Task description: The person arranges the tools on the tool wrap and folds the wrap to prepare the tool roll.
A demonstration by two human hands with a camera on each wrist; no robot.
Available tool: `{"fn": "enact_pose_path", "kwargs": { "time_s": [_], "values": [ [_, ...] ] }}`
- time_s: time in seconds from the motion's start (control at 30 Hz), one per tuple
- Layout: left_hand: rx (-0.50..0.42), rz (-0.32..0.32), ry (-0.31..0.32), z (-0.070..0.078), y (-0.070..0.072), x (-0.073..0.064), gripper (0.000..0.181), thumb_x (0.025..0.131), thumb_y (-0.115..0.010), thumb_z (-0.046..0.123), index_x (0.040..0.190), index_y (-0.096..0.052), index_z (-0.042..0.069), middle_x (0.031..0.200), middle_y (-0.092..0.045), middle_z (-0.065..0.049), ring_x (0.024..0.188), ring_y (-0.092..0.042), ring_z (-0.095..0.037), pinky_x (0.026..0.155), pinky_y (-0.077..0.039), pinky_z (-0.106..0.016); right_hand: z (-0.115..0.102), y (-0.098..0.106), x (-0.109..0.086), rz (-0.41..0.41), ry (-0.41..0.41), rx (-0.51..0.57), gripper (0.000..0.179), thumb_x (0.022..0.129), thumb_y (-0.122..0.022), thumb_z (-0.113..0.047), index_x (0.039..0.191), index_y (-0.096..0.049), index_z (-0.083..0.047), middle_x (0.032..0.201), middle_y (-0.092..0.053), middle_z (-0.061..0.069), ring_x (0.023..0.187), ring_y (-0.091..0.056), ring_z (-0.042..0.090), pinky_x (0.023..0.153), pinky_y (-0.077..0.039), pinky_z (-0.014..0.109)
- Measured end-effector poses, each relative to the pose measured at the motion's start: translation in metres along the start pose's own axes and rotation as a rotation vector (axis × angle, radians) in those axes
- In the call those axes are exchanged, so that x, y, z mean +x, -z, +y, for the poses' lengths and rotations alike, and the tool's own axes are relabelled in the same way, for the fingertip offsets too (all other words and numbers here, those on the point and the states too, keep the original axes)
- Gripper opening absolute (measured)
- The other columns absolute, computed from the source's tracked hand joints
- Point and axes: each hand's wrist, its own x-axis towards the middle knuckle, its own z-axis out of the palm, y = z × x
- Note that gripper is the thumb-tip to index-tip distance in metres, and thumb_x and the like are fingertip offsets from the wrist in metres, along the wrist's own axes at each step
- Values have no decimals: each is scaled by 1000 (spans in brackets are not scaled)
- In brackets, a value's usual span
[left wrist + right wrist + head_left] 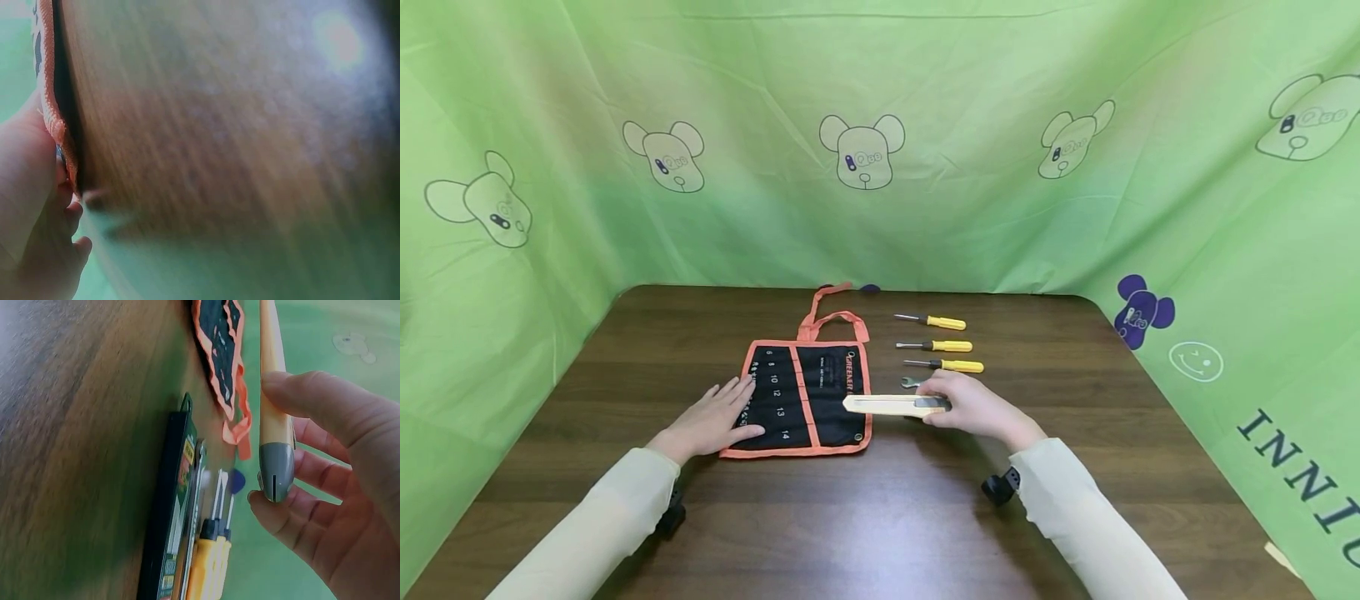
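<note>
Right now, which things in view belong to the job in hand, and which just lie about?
Apparently in the job:
Black fabric tool pouch with orange trim, left hand on it
Long cream utility knife, in the right hand

Lying about untouched, perhaps related:
Three yellow-handled screwdrivers
Silver wrench
Flat dark labelled box

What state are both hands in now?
Left hand: open, resting on the black tool pouch.
Right hand: holding the cream utility knife.
</note>
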Motion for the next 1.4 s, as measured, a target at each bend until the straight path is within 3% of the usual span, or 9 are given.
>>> {"fn": "enact_pose_path", "kwargs": {
  "time_s": [0.77, 1.1, 1.4],
  "values": [
    [12, 2, -3, 0, -1, 1, 84, 89, -46, 56, 142, -25, -7, 147, -22, -23, 134, -17, -39, 104, -16, -54, -14, -24, 24, -143, -21, -36, 24, 76, -72, -17, 98, -67, -9, 87, -54, -5, 75, -48, 11, 67, -43, 29],
    [7, 3, 2, 0, -1, 0, 84, 89, -47, 55, 142, -24, -7, 147, -21, -24, 134, -17, -39, 104, -16, -54, -22, -30, 32, -150, 14, -54, 25, 76, -72, -17, 99, -68, -7, 84, -54, -4, 72, -47, 10, 64, -43, 26],
    [5, 2, 1, 1, 0, 0, 83, 89, -48, 54, 142, -25, -7, 146, -21, -24, 134, -17, -39, 104, -16, -55, -32, -35, 40, -198, -17, -68, 27, 78, -72, -20, 102, -69, -9, 84, -54, -6, 72, -48, 10, 65, -43, 27]
  ]
}}
